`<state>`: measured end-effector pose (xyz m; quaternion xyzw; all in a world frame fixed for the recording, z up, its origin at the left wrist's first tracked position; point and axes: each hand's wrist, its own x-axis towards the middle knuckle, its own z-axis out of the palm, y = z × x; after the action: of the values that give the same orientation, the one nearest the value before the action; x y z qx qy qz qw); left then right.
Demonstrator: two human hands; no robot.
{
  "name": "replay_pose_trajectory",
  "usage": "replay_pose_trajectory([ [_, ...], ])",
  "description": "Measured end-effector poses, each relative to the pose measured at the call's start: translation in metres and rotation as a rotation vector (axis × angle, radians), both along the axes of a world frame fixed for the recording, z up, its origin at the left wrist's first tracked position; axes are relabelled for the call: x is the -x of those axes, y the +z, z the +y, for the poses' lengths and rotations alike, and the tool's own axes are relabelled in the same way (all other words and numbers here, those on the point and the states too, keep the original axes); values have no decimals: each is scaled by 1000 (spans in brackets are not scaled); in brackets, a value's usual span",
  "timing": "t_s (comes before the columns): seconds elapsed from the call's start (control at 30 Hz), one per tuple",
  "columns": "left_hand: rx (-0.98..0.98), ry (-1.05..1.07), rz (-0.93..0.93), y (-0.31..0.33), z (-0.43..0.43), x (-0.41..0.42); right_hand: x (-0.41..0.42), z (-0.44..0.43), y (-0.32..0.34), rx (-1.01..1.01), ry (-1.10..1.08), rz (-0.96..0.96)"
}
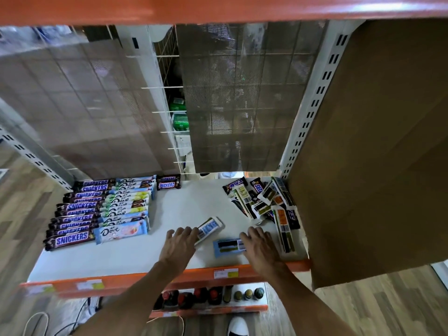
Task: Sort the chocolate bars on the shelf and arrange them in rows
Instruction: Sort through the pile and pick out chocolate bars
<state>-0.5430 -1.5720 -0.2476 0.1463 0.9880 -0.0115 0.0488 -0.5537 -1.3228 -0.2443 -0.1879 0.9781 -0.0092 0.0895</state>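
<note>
White shelf (184, 204); left hand (180, 241) grip grasping white bar (209, 227); right hand (260, 246) flat, released, partly covering blue bar (228, 247).

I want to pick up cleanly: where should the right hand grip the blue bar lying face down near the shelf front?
Probably across its long edges near the right end, coming from above: the blue bar lies flat on the shelf, and the right hand already rests on that end.

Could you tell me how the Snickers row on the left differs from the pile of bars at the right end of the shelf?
The Snickers row lies parallel, logos up, stepped front to back; the pile is jumbled, bars crossing at angles, many showing barcode backs. The row is one brand; the pile looks mixed. Both rest on the white shelf.
</note>
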Motion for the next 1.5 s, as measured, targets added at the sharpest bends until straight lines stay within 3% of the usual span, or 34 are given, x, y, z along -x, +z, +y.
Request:
replay_pose_trajectory([
  [0.4,-232,104,-81,14,-11,13,16,-4,9,113,92,-21],
  [1.07,24,274,-134,11,-13,0,18,-1,16,32,-45,-105],
  [1.17,-6,303,-165,9,-11,0,16,-3,19,39,-89,-96],
  [1.5,6,33,-119,8,-16,-5,21,-2,24,-78,202,-39],
])
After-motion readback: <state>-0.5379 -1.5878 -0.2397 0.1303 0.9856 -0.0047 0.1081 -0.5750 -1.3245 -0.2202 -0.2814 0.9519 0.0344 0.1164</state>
